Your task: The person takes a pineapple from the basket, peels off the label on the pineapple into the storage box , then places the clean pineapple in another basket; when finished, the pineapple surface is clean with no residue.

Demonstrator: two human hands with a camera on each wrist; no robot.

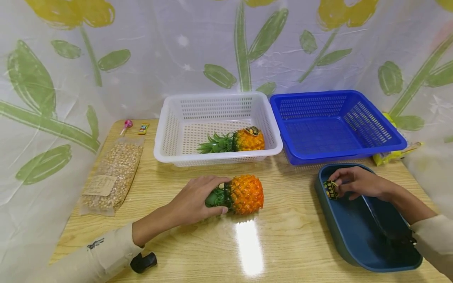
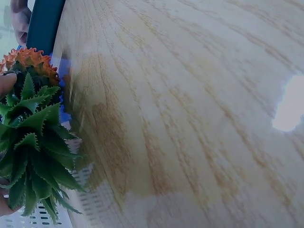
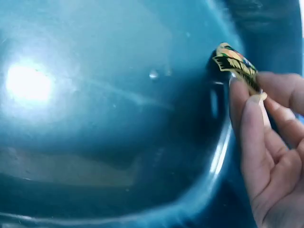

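My left hand [image 1: 198, 198] grips an orange toy-like pineapple [image 1: 246, 195] round its green crown, thumb on the near side. The fruit lies on its side with its base pointing right. In the left wrist view its spiky leaves [image 2: 35, 142] fan out, and only bits of the fingers show. Over the far left end of a dark teal basin [image 1: 336, 232], my right hand [image 1: 362, 182] pinches a small black and gold label [image 1: 330, 189] between thumb and fingertips. The right wrist view shows this label [image 3: 235, 64] close to the basin's wall.
A white basket [image 1: 217, 158] at the back holds another pineapple [image 1: 249, 141] bearing a similar label. Beside it stands a blue basket [image 1: 347, 151], with a yellow packet [image 1: 385, 158] at its right. A bag of grains [image 1: 115, 173], a lollipop [image 1: 128, 123] and a small candy [image 1: 143, 129] lie left.
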